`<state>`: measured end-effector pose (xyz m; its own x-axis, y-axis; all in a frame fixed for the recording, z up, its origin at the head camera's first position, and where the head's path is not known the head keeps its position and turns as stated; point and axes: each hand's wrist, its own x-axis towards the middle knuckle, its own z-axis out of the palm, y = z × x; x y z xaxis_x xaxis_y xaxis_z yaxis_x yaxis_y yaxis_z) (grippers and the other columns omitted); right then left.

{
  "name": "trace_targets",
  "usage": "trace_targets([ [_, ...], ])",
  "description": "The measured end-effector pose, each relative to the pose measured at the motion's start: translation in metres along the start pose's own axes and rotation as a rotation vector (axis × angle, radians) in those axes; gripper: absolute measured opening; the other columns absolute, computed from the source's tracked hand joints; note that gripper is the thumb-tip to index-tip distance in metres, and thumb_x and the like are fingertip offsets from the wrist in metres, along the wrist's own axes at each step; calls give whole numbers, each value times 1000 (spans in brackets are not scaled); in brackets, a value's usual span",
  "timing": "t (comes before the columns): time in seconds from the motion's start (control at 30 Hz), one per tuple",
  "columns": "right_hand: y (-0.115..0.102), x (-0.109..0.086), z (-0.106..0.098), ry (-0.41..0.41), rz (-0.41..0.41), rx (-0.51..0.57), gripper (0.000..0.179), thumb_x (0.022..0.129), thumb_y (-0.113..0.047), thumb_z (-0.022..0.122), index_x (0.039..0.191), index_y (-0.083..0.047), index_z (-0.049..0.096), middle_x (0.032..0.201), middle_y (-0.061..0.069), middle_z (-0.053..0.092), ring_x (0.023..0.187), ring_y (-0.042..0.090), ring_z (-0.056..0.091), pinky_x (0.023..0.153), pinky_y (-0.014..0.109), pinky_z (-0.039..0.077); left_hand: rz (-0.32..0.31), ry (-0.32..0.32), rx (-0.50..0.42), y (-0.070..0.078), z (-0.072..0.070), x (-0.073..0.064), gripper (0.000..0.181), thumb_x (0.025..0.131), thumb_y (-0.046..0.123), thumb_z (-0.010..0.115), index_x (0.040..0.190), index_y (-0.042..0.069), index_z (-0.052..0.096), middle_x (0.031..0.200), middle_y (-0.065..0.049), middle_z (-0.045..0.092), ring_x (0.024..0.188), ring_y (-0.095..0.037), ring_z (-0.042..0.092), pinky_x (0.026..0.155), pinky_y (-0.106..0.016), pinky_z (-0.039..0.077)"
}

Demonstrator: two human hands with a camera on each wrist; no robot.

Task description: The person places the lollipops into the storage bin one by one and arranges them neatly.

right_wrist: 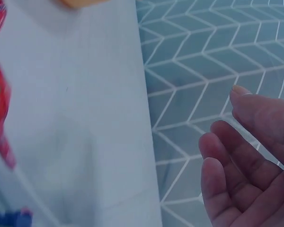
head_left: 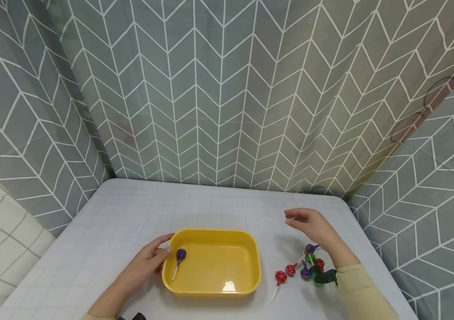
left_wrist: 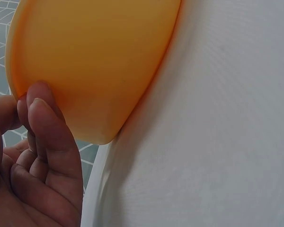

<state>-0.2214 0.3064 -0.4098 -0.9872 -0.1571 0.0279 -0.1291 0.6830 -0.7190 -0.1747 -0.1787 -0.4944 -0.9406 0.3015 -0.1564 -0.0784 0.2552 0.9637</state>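
Note:
My left hand (head_left: 141, 266) holds the left rim of a yellow plastic tray (head_left: 215, 262), thumb and fingertips at its wall; the left wrist view shows this grip close up. Inside the tray, near its left end, lies one purple lollipop (head_left: 181, 255) with a white stick. Above the table, right of the tray, my right hand (head_left: 318, 231) hovers with loosely bent fingers and nothing between them. Below it lies a loose group of lollipops in red, purple and green wrappers, among them a red lollipop (head_left: 280, 277) nearest the tray. My right forearm partly covers the group.
A white table (head_left: 211, 204) bears the tray and the lollipops. Grey curtains (head_left: 219, 111) with a white zigzag pattern hang behind it and at both sides. A dark band (head_left: 324, 275) is on my right wrist, over the group.

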Motion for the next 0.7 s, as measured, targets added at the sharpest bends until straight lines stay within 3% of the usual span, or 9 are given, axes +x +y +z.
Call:
trace_targets([
  [0.2, 19, -5, -8, 9, 1, 14, 47, 95, -37, 68, 129, -5, 64, 121, 9, 67, 111, 28, 62, 93, 49, 50, -9, 6, -4, 0, 0, 0, 58, 102, 36, 55, 151, 12, 37, 80, -14, 64, 60, -22, 56, 55, -32, 51],
  [0.4, 36, -12, -14, 17, 16, 14, 45, 95, -37, 67, 129, -7, 65, 121, 9, 67, 111, 29, 62, 93, 49, 49, -18, 3, -3, 1, 1, 2, 58, 102, 37, 56, 151, 12, 37, 79, -14, 63, 60, -23, 56, 55, -33, 51],
  [0.7, 50, -20, -19, 10, 78, -1, 50, 96, -40, 65, 130, -3, 63, 121, 12, 67, 112, 31, 62, 93, 50, 50, -20, 0, -7, 0, -1, 3, 61, 100, 40, 57, 151, 12, 37, 84, -15, 66, 63, -25, 59, 58, -35, 54],
])
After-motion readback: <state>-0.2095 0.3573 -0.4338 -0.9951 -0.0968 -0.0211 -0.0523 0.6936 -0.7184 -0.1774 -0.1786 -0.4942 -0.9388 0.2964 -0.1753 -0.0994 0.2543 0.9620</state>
